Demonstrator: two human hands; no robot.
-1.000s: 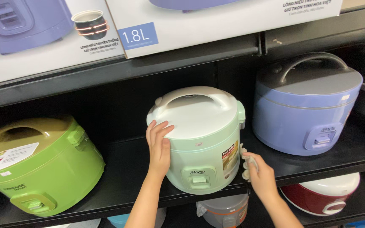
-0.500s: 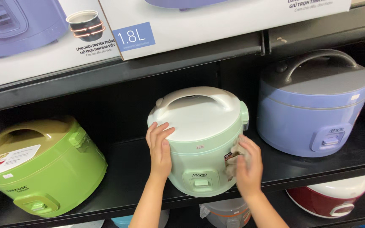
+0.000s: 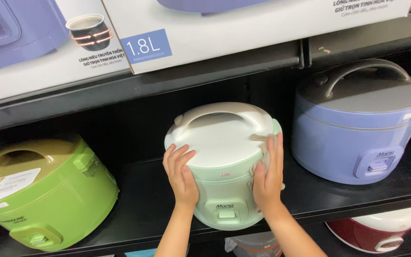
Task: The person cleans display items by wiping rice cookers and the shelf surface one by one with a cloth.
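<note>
A pale mint-green rice cooker [image 3: 222, 157] with a white lid and carry handle stands on a black shelf [image 3: 134, 209]. My left hand [image 3: 181, 175] presses flat against its left side, fingers spread up to the lid's rim. My right hand [image 3: 268, 173] grips the right side, fingers pointing up over the lid's edge. Both hands clasp the cooker between them. Its front latch button faces me, between my wrists.
A lime-green rice cooker [image 3: 44, 190] sits to the left, a larger lavender-blue one [image 3: 357, 123] to the right. Boxed cookers [image 3: 205, 28] rest on the shelf above. Below, a red and white cooker [image 3: 381, 231] shows at the lower right.
My right hand slid from low on the cooker's right front up onto its side and lid edge. The cooker now faces me squarely. The left hand stayed in place.
</note>
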